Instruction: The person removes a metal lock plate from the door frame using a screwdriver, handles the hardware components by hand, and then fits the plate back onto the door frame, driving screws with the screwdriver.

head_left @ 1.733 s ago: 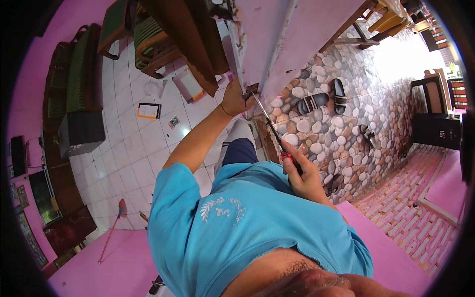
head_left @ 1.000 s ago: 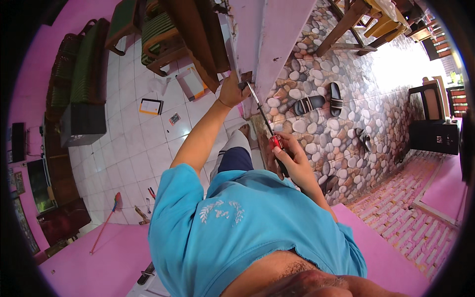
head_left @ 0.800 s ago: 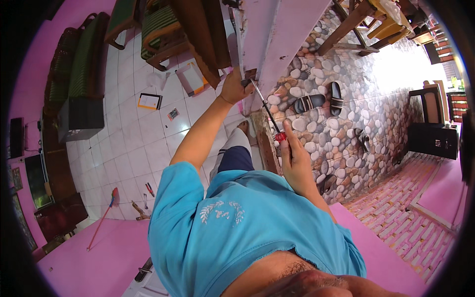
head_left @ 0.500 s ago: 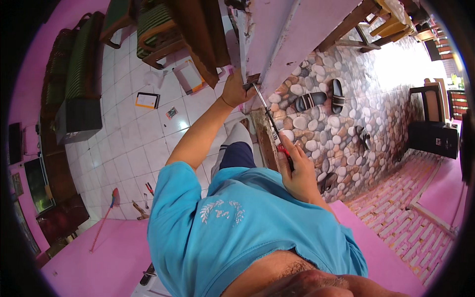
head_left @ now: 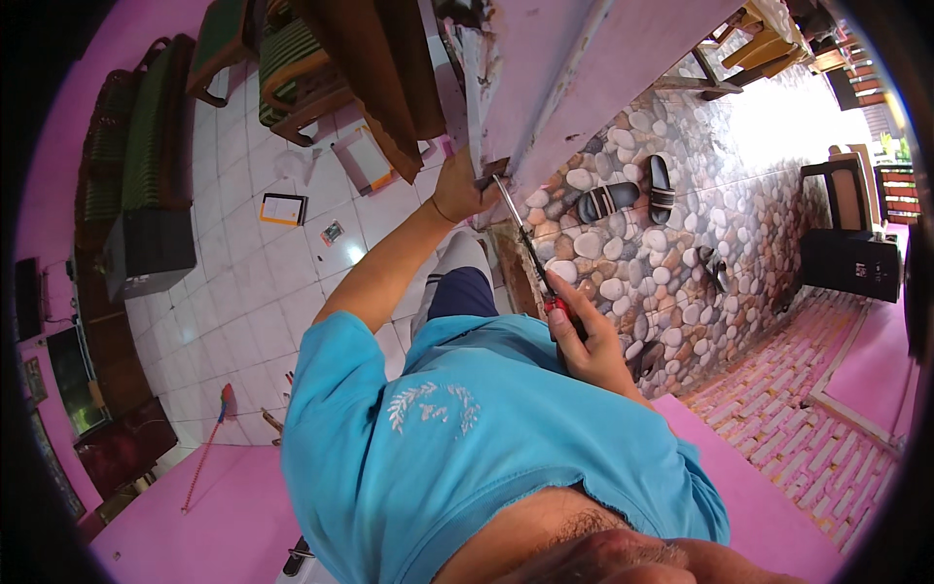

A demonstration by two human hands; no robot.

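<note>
Screwdriver (head_left: 534,255), in the head view, slanting up and leftward from the right hand (head_left: 595,348), its tip at a small dark piece (head_left: 497,166) on the edge of a pink panel (head_left: 593,78). Clasped by the red-and-black handle, forefinger stretched toward the shaft. Beside the tip, left hand (head_left: 460,191) with fingers bent at the panel's edge; too hidden to say whether gripping the dark piece. To the right, striped sandals (head_left: 607,202) on pebble-patterned floor (head_left: 681,282); to the left, open box (head_left: 365,164) on white tiles (head_left: 243,292)
</note>
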